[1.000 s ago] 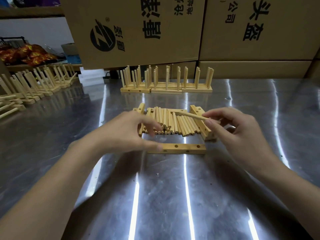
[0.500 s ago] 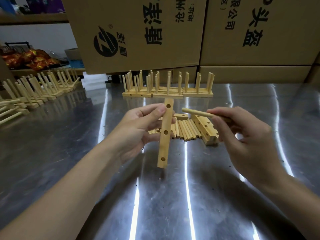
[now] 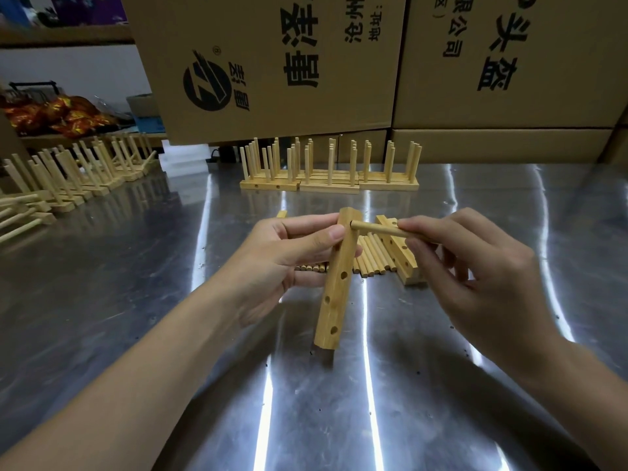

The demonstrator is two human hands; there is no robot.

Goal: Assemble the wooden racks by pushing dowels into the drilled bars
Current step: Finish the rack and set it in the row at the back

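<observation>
My left hand (image 3: 282, 263) grips the upper part of a drilled wooden bar (image 3: 334, 294), held nearly upright above the steel table, its row of holes facing right. My right hand (image 3: 475, 266) pinches a dowel (image 3: 377, 229) that lies level, with its left tip at the bar's topmost hole. Behind the hands a row of loose dowels (image 3: 370, 258) lies on the table, with another drilled bar (image 3: 399, 253) along its right side. Part of the dowel row is hidden by my left hand and the bar.
Finished racks (image 3: 328, 171) with upright dowels stand in a row at the back centre. More racks (image 3: 68, 178) are lined up at the far left. Large cardboard boxes (image 3: 339, 62) wall off the back. The shiny steel table (image 3: 339, 402) stretches toward me.
My left hand picked the bar off the table and stood it upright. My right hand brought the dowel leftward until its tip met the top hole.
</observation>
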